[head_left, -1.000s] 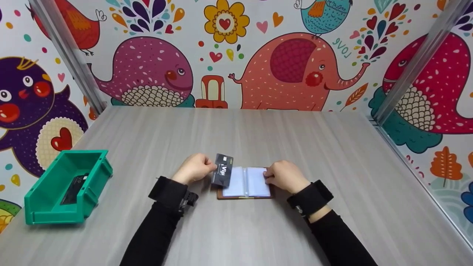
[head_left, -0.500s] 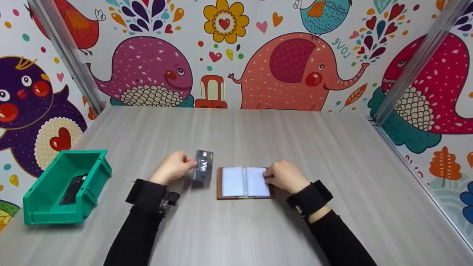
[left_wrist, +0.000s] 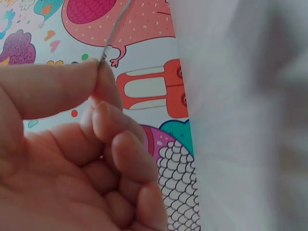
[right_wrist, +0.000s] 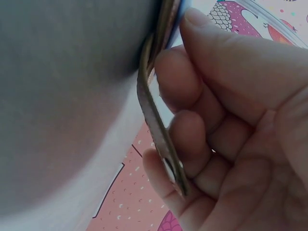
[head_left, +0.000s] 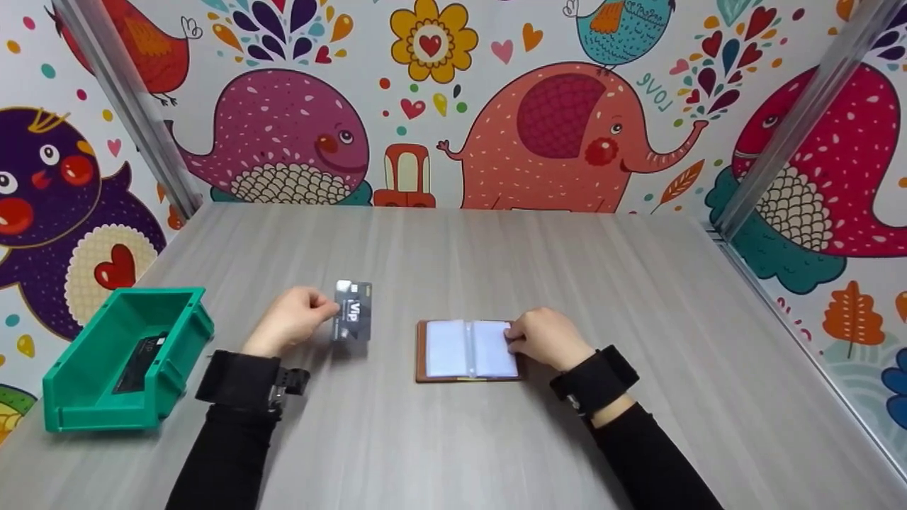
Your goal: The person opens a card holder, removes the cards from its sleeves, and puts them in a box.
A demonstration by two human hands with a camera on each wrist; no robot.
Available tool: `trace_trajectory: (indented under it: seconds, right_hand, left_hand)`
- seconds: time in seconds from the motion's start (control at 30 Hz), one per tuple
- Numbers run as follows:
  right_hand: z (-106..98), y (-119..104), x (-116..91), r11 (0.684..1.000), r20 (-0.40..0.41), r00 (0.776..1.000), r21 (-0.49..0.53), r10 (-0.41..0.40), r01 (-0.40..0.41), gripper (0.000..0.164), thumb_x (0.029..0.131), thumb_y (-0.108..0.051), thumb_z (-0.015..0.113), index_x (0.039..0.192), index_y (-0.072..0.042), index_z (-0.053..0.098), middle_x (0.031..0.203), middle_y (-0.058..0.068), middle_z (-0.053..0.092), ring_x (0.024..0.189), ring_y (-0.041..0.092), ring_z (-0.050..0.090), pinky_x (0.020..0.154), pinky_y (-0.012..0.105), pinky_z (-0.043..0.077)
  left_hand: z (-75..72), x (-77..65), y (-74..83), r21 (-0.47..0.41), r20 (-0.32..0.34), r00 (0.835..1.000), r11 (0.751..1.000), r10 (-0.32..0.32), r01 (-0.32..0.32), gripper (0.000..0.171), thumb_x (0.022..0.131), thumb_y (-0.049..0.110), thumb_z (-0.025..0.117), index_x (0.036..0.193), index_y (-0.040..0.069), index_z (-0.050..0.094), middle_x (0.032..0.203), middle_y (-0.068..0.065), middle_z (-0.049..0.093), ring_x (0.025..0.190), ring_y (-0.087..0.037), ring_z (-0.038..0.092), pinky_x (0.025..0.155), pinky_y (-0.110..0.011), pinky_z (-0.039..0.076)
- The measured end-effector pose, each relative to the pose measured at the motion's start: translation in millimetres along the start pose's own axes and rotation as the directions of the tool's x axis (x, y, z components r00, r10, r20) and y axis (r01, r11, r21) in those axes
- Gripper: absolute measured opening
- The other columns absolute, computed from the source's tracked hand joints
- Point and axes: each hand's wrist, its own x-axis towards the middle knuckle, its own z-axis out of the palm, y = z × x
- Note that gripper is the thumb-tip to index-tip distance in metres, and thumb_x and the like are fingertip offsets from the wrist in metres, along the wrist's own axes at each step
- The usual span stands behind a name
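My left hand (head_left: 294, 319) pinches a dark grey card (head_left: 353, 312) marked "Vip" by its left edge, between thumb and forefinger. In the left wrist view the card (left_wrist: 114, 30) shows edge-on, as a thin line above the fingertips. To its right, an open card holder (head_left: 446, 350) with a brown cover and pale clear sleeves lies on the table. My right hand (head_left: 549, 338) grips the holder's right edge. The right wrist view shows the thumb on the pages and curled fingers under the cover (right_wrist: 156, 120).
A green bin (head_left: 106, 418) stands at the left of the table (head_left: 453, 262), with a black card (head_left: 140, 365) lying inside. Walls with cartoon animals (head_left: 560, 142) enclose the back and sides, and metal posts (head_left: 131, 106) rise at the corners.
My left hand has carried the card leftward, from over the holder's left page to well left of it. The right hand and the holder have stayed in place.
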Motion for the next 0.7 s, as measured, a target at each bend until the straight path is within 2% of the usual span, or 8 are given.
trace_trajectory:
  seconds: [0.3,0.53,0.7]
  right_hand:
    - [0,-1,0,1.0,-0.012,1.0,-0.01,-0.01,0.01,0.013,0.073,-0.011,0.085,0.085,-0.012,0.08,0.079,0.002,0.071,0.065,0.018,0.06,0.061,0.038,0.05]
    - [0,0,0,1.0,-0.017,1.0,-0.007,-0.02,0.02,0.012,0.073,-0.01,0.085,0.083,-0.012,0.079,0.075,0.001,0.069,0.063,0.016,0.058,0.061,0.037,0.05]
    - [0,0,0,1.0,-0.005,1.0,-0.01,-0.011,0.011,0.01,0.074,-0.011,0.084,0.082,-0.013,0.078,0.074,0.0,0.068,0.062,0.016,0.056,0.061,0.037,0.049]
  left_hand:
    - [-26.8,-13.1,-7.0,0.058,-0.036,0.999,0.998,0.02,-0.017,0.022,0.096,0.014,0.059,0.092,-0.007,0.064,0.081,-0.01,0.06,0.069,-0.019,0.051,0.061,-0.033,0.041]
    - [-51.0,-21.9,-14.7,0.125,-0.05,0.998,0.991,-0.049,0.055,0.028,0.099,0.021,0.056,0.099,-0.006,0.062,0.09,-0.015,0.061,0.076,-0.024,0.052,0.063,-0.034,0.041]
    - [-65.7,-28.7,-21.3,0.152,-0.105,0.993,0.986,-0.052,0.068,0.032,0.099,0.023,0.056,0.101,-0.008,0.063,0.091,-0.017,0.061,0.078,-0.027,0.052,0.063,-0.035,0.039]
